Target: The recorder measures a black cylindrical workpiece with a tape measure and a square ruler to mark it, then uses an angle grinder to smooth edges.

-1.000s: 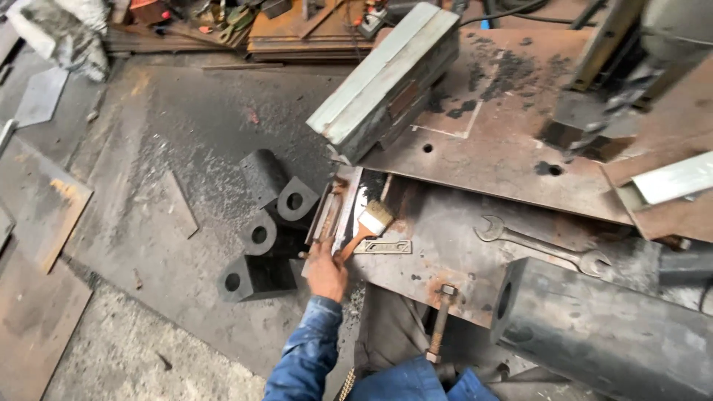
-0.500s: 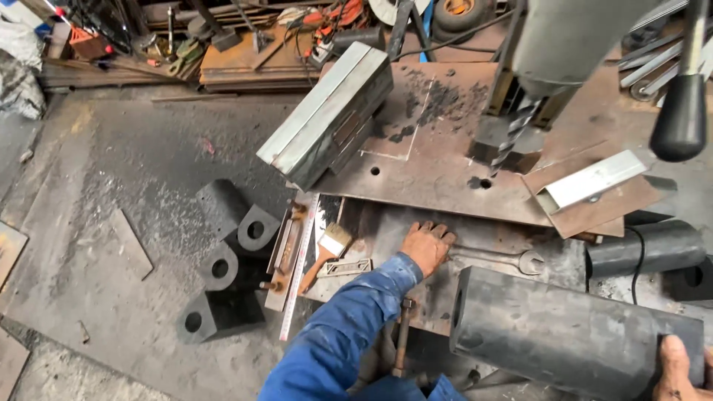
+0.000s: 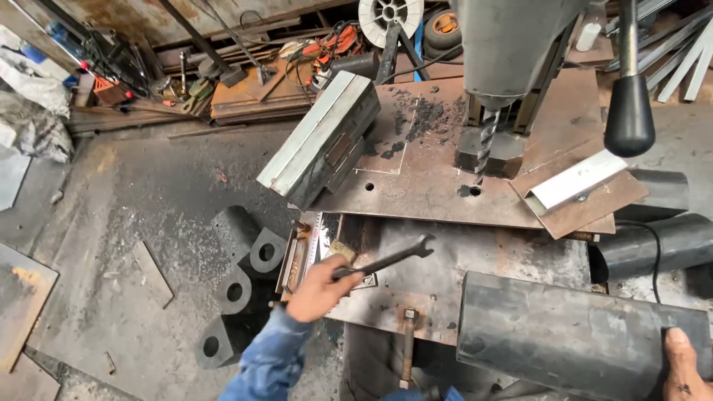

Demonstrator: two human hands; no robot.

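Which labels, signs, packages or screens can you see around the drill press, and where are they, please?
Small square sticker: on the grey steel bench plate, just below the dark open-ended spanner in the left hand's grip; pale with a dark triangle mark, partly hidden.
No packages, screens or other signs show clearly.

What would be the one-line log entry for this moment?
left hand: holds open-end wrench above steel table | right hand: rests on dark cylinder | drill bit: above rusty plate

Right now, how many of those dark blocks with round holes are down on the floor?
4: two side by side by the table edge, one below them, one nearest the blue sleeve. More may be hidden.
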